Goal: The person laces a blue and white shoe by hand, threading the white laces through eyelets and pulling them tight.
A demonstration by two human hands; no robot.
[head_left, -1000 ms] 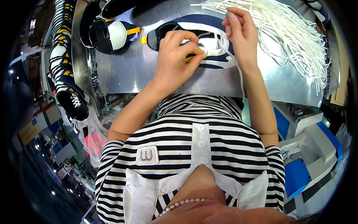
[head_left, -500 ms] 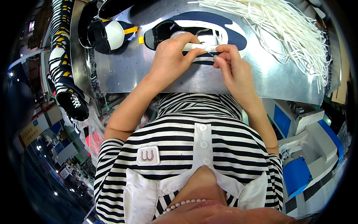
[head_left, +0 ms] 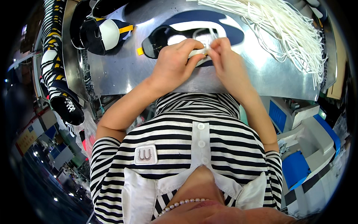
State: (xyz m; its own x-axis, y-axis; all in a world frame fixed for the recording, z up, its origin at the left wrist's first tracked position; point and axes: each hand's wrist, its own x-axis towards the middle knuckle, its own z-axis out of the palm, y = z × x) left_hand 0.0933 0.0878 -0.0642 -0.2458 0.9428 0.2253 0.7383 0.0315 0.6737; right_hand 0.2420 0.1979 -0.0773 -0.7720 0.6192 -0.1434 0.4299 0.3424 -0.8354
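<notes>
A navy and white shoe upper (head_left: pixel 234 33) lies on its side on the metal worktable, with a yellow tab at its heel end. My left hand (head_left: pixel 175 61) is closed, thumb and forefinger pinching the white eyelet edge of the upper nearest me. Right against those fingertips, my right hand (head_left: pixel 228 67) is closed in a pinch, slightly smeared by motion. A thin white shoelace (head_left: pixel 212 34), blurred, runs up from its fingertips over the opening of the upper. The fingers hide the lace's end and the eyelet.
A heap of loose white laces (head_left: pixel 294 37) covers the table's right side. Another upper (head_left: pixel 110 35), black and white with a yellow tab, lies at the left. A long stack of uppers (head_left: pixel 56 71) stands beyond the left edge. A grey and blue machine (head_left: pixel 309 149) is at the lower right.
My right hand has moved up and left, its fingertips now meeting my left hand's. The near edge of the upper looks lifted and bent slightly. My left hand keeps its pinch.
</notes>
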